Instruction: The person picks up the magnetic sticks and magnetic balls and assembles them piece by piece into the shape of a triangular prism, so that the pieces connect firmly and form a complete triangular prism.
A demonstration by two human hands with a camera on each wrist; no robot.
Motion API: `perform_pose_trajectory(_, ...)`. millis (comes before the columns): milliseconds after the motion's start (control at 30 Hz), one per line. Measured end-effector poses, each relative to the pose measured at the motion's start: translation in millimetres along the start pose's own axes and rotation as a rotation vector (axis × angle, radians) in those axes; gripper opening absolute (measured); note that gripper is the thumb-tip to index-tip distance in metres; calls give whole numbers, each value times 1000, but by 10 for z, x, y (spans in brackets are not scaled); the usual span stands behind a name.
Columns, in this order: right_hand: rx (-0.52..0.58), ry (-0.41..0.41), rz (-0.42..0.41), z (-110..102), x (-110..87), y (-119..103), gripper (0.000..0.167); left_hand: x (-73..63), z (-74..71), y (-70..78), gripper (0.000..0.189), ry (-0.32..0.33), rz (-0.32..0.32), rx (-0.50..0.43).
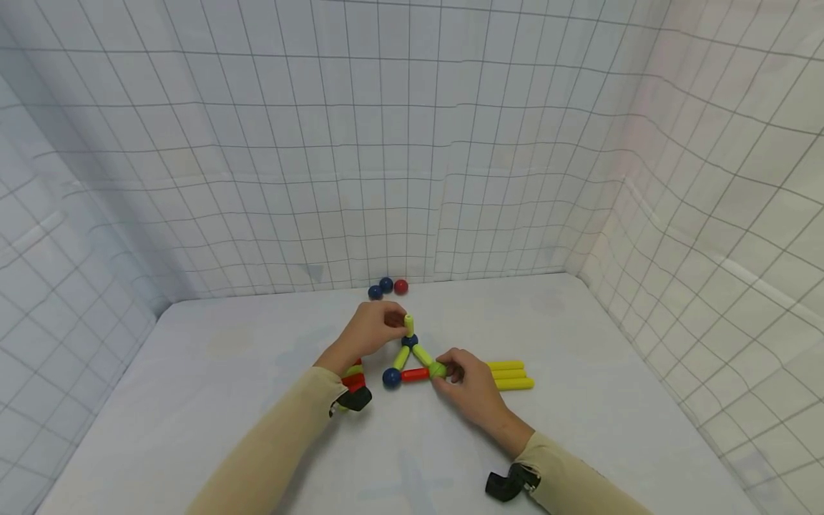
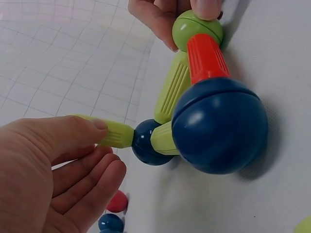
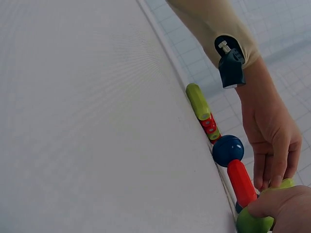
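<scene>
A triangle of rods and balls lies on the white table: a red rod (image 1: 415,374) in front, two lime rods behind, a blue ball (image 1: 392,378) at the left corner, a green ball (image 1: 437,369) at the right and another blue ball (image 1: 410,340) at the back. From that back ball a lime rod (image 1: 408,325) stands up. My left hand (image 1: 372,329) pinches this upright rod between thumb and fingers. With thumb and fingers my right hand (image 1: 473,386) holds the green ball; its fingertips are partly hidden in the right wrist view.
Several yellow rods (image 1: 513,384) lie side by side right of my right hand. Red and lime rods (image 1: 353,380) sit partly hidden under my left wrist. Two blue balls (image 1: 386,285) and a red ball (image 1: 401,287) rest near the back edge. Grid-patterned sheets (image 1: 386,179) surround the table.
</scene>
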State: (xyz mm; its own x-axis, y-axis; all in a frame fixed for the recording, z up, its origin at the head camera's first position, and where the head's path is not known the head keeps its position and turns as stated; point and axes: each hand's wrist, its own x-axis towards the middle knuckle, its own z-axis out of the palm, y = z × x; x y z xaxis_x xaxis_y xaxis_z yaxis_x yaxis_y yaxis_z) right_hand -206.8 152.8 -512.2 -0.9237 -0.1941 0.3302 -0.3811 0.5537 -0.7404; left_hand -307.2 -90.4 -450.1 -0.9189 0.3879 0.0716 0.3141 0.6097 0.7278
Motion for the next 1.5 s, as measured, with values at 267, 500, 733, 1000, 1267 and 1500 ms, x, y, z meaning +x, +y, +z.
perform_pose_trajectory(267, -6, -4, 14, 5, -1, 7, 28, -94, -163, 11, 29, 13, 23, 12)
perform_pose_trajectory(500, 3, -10, 21, 16, -8, -2, 28, -190, -427, -65, 36, -21, 41, 59)
perform_pose_trajectory(733, -4, -16, 28, 32, -5, -8, 28, -376, -723, -158, 39, -63, 3, 127)
perform_pose_trajectory(1000, -4, -10, 25, 20, 12, -16, 28, -517, -840, -378, 26, -196, -83, 161)
perform_pose_trajectory(1267, -9, -12, 32, 1, 1, -16, 28, -547, -713, -476, 14, -331, -143, 177)
perform_pose_trajectory(1500, -15, -13, 31, 4, 13, -8, 28, -525, -673, -495, 11, -336, -113, 217)
